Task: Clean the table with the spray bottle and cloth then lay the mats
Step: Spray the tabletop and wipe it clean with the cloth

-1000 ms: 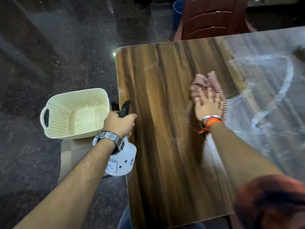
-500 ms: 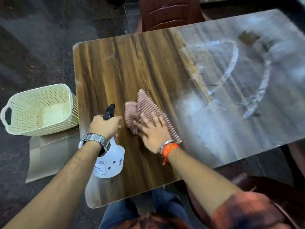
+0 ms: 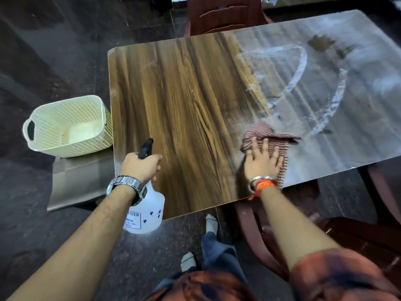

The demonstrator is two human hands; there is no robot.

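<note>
The left hand (image 3: 140, 165) is wrapped around the neck of the spray bottle (image 3: 145, 210), fingers closed over its black trigger head, which pokes up above the knuckles. The bottle's white, printed body hangs below the wrist at the near left corner of the table (image 3: 184, 101), overlapping the table edge from this view — whether it touches the wood cannot be told. A metal watch (image 3: 127, 186) sits on that wrist.

The right hand (image 3: 262, 162) lies flat with fingers spread, pressing down on the cloth (image 3: 268, 135), a red-and-white striped rag bunched near the table's front edge. The cloth sits right at the border between the bare dark wood on the left and the hazy, whitish film covering the right part of the tabletop (curved white streaks run through that film). An orange thread and a metal bangle circle the right wrist.

Off the table's left side, a cream perforated basket (image 3: 67, 124) rests on a low grey surface, just beside the table edge. A reddish-brown plastic chair (image 3: 221, 16) stands at the far side — another is at the near right.
</note>
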